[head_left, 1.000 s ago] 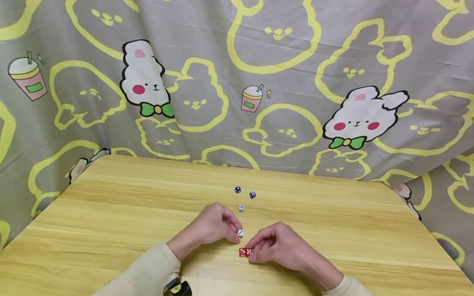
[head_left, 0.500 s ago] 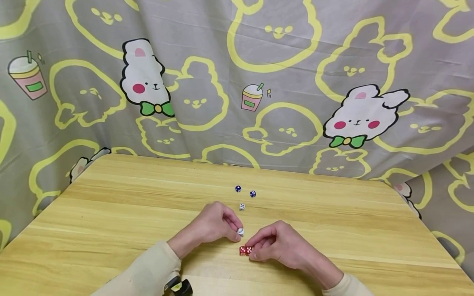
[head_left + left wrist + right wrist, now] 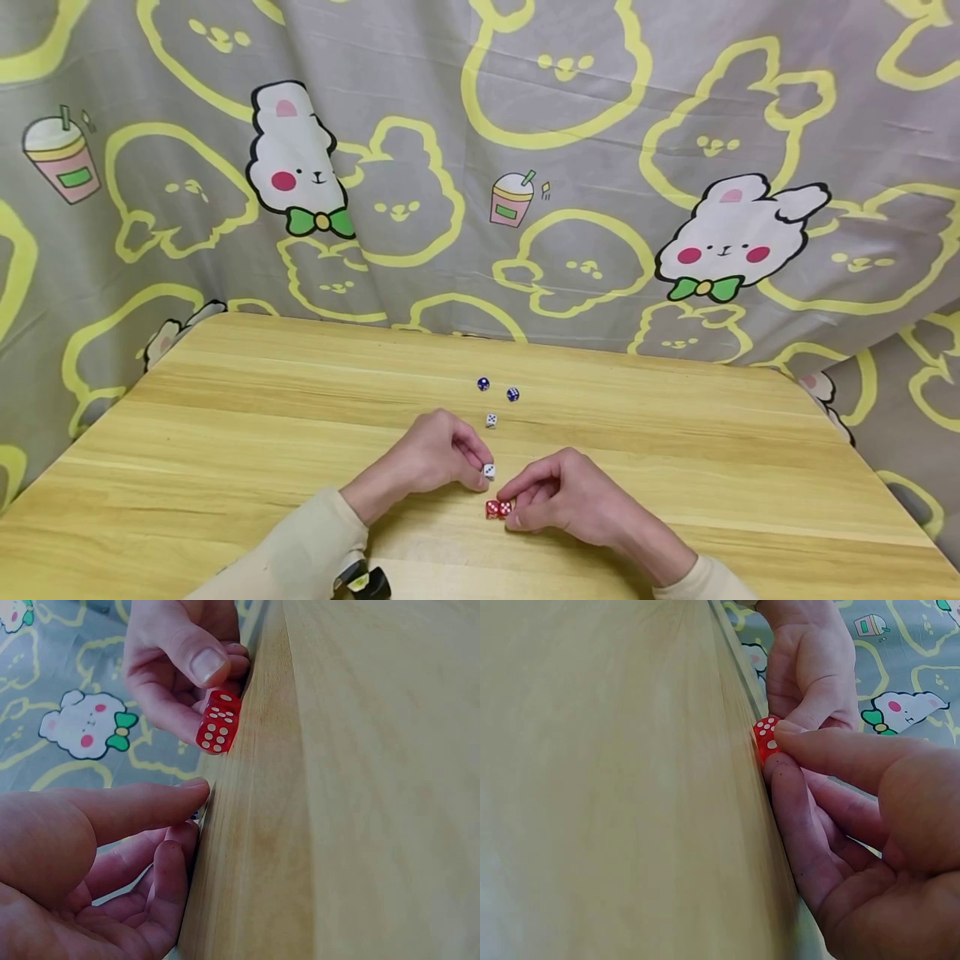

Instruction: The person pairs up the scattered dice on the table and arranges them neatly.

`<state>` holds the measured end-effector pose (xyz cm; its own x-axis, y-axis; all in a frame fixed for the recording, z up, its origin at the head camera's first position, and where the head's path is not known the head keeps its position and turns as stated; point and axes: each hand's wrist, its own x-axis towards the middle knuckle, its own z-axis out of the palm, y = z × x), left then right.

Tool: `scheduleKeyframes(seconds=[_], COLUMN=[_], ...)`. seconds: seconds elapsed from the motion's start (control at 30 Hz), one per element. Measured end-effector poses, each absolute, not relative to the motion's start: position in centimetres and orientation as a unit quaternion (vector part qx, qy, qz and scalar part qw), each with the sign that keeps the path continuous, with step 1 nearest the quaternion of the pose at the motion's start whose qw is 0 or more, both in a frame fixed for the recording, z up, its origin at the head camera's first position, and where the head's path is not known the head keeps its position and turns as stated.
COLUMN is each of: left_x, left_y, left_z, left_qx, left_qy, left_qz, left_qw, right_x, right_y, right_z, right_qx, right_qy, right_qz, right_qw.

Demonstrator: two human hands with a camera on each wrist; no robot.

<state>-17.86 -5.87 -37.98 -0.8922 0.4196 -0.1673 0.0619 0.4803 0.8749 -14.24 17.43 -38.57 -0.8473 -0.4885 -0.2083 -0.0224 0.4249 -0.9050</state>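
Observation:
My left hand pinches a white die between thumb and fingertips, low over the wooden table. That die is mostly hidden by the fingers in the left wrist view. Two red dice sit side by side just nearer to me. My right hand grips the right-hand one of them between thumb and fingers. In the left wrist view the spotted red faces show beyond my left thumb. The right wrist view has one red die at the right fingertips.
Farther back on the table lies another white die. Behind it are two dark blue dice, one at the left and one at the right. A patterned grey curtain hangs along the table's back and sides.
Hands and dice keep their places; the whole head view shifts only very slightly.

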Motion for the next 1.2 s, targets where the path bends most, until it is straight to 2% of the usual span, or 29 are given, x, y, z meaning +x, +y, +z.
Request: scheduleKeyframes(seconds=[0.4, 0.63, 0.77, 1.0, 1.2], left_x=[-17.8, -17.8, -17.8, -17.8, -17.8], left_y=[-5.9, -5.9, -5.8, -5.9, -5.8], left_z=[-38.0, -38.0, -38.0, -38.0, -38.0], left_qx=[0.145, 0.145, 0.146, 0.143, 0.141], left_qy=[0.841, 0.841, 0.841, 0.840, 0.840], left_qz=[0.489, 0.488, 0.489, 0.491, 0.491], left_qw=[0.181, 0.183, 0.182, 0.183, 0.184], right_x=[-14.5, -14.6, -14.9, -16.1, -17.2], right_y=[17.5, 17.4, 17.3, 16.9, 16.4], right_z=[-38.6, -38.2, -37.8, -37.1, -36.9], right_qx=[-0.124, -0.093, -0.085, -0.089, -0.095], right_qy=[0.762, 0.759, 0.785, 0.854, 0.870], right_qz=[-0.579, -0.589, -0.570, -0.496, -0.474], right_qw=[0.262, 0.260, 0.228, 0.131, 0.098])
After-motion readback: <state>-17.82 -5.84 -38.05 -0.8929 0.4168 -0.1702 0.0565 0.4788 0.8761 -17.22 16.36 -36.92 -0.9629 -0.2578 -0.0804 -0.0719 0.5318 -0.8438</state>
